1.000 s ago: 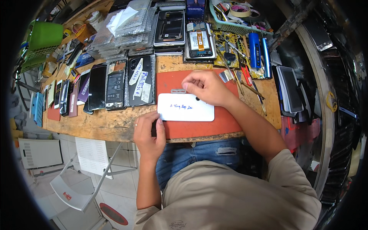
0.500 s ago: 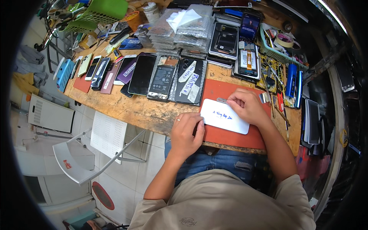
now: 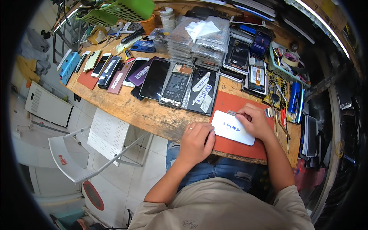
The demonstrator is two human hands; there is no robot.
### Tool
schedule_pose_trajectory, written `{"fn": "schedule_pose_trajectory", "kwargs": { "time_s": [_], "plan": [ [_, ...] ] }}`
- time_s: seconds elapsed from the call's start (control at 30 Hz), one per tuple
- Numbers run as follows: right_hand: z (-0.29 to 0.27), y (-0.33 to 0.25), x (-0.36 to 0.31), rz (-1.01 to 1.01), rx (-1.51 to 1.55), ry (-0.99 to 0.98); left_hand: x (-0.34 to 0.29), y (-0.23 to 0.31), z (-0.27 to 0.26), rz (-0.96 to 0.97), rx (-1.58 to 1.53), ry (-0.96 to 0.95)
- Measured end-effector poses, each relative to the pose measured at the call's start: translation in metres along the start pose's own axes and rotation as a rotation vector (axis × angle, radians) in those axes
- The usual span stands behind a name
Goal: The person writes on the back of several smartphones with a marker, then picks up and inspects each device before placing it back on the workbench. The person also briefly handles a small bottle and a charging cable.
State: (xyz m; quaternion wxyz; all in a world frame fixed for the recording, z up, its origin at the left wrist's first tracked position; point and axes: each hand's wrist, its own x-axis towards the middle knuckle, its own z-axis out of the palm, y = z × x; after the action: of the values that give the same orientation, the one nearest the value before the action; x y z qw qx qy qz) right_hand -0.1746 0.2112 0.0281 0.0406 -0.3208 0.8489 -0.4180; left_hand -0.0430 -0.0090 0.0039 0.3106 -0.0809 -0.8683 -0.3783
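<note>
A white rounded-corner panel [image 3: 227, 130], like a phone or tablet in shape, lies on the orange-red mat [image 3: 245, 152] with blue handwriting across it. My left hand [image 3: 194, 141], ring on one finger, is closed at the panel's left edge, fingertips and thumb against its corner. Over the panel's far right part, my right hand [image 3: 254, 122] has its fingers pinched together. A small thin grey strip [image 3: 231, 112] sticks out from its fingertips along the far edge. What the curled right fingers cover is hidden.
Left of the mat stand phones in a row, including an opened phone [image 3: 175, 86] and a labelled black phone [image 3: 203, 92]. Behind are bubble-wrapped stacks [image 3: 180, 44]. Rightward are a tool basket [image 3: 281, 63] and blue cylinders [image 3: 294, 96]. A white folding chair [image 3: 107, 132] stands left.
The whole view has shifted, so the bench sits lower and further right in the picture. Both hands stay at the white panel in nearly the same pose.
</note>
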Motion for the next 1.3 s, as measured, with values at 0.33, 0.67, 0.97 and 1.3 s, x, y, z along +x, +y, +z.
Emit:
{"fn": "schedule_pose_trajectory", "kwargs": {
  "time_s": [0.33,0.67,0.97,1.3],
  "plan": [
    [0.001,-0.004,0.004,-0.065,-0.069,-0.018,-0.002,-0.002,0.002,0.002,-0.021,0.031],
    [0.015,0.005,-0.003,-0.097,-0.037,0.075,-0.004,-0.003,0.004,0.069,0.068,-0.049],
    [0.018,0.006,-0.008,-0.057,0.007,0.131,-0.003,-0.003,0.001,0.051,0.026,-0.070],
    [0.014,-0.009,-0.006,-0.079,-0.087,0.112,-0.004,-0.004,0.000,0.047,-0.003,-0.017]
  ]
}}
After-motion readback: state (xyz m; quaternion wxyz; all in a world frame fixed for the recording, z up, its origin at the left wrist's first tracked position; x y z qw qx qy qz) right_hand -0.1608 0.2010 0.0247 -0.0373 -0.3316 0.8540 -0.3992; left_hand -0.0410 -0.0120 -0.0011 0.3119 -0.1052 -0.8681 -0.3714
